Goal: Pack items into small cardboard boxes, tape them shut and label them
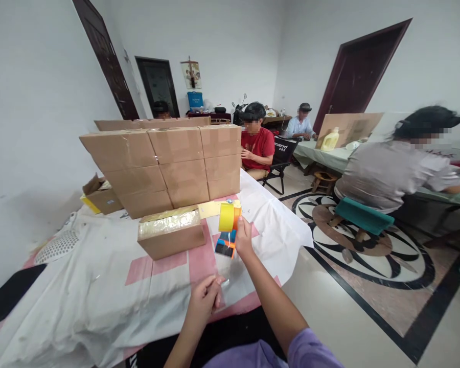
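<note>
My right hand [244, 236] is wrapped around the orange handle of a tape dispenser [237, 217]. It carries a yellow roll of tape [226, 217], with blue and black parts below, held just above the table. Lower and to the left, my left hand [208, 295] is closed, fingertips pinched together. A small clear, shiny bit shows by its fingertips, too faint to name. In front of both hands lies a long cardboard box [172, 245], its top covered with shiny yellowish tape or film. Neither hand touches this box.
Stacked cardboard boxes [161, 168] form a wall at the table's far side. An opened carton [105, 197] stands at left, near a white perforated basket [57, 246]. A white cloth [99, 296] covers the table. Co-workers sit beyond, one in a red shirt [258, 148].
</note>
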The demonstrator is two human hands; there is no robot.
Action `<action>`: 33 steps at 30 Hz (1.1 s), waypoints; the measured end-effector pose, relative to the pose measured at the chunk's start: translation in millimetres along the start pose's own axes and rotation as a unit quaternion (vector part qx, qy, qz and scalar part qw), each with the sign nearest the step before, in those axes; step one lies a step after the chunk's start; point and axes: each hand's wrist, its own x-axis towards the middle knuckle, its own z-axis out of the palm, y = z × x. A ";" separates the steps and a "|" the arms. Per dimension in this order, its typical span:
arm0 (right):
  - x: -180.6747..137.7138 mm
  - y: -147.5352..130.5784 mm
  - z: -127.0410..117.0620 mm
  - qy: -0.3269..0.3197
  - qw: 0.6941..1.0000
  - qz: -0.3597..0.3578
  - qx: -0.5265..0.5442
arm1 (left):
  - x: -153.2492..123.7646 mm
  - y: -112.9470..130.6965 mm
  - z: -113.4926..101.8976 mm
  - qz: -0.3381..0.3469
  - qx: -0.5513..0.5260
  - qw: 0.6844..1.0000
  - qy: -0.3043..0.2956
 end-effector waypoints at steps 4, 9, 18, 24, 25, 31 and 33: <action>-5.3 -6.5 -5.0 0.012 1.000 -0.001 -0.007 | -2.5 0.7 1.9 -0.007 -0.004 1.000 -0.019; -12.7 -15.9 -11.3 0.025 0.999 -0.023 -0.029 | -3.8 0.4 2.5 -0.002 0.007 0.999 -0.043; -11.5 -22.0 -23.7 0.012 0.999 -0.024 0.036 | -6.8 -9.5 -11.4 -0.013 0.053 0.996 -0.066; -11.9 -42.7 -29.3 -0.018 0.997 -0.014 0.067 | 4.1 37.6 -47.7 0.155 0.146 0.969 0.122; -15.4 -45.5 -28.3 -0.031 0.997 -0.010 0.066 | 8.7 52.0 -50.8 0.193 0.153 0.960 0.132; -43.0 -54.3 -17.5 -0.177 0.981 0.024 0.071 | 36.1 117.0 -39.7 0.311 0.094 0.943 -0.067; -46.5 -55.5 -17.2 -0.212 0.973 0.025 0.084 | 40.6 120.5 -34.4 0.296 0.077 0.946 -0.105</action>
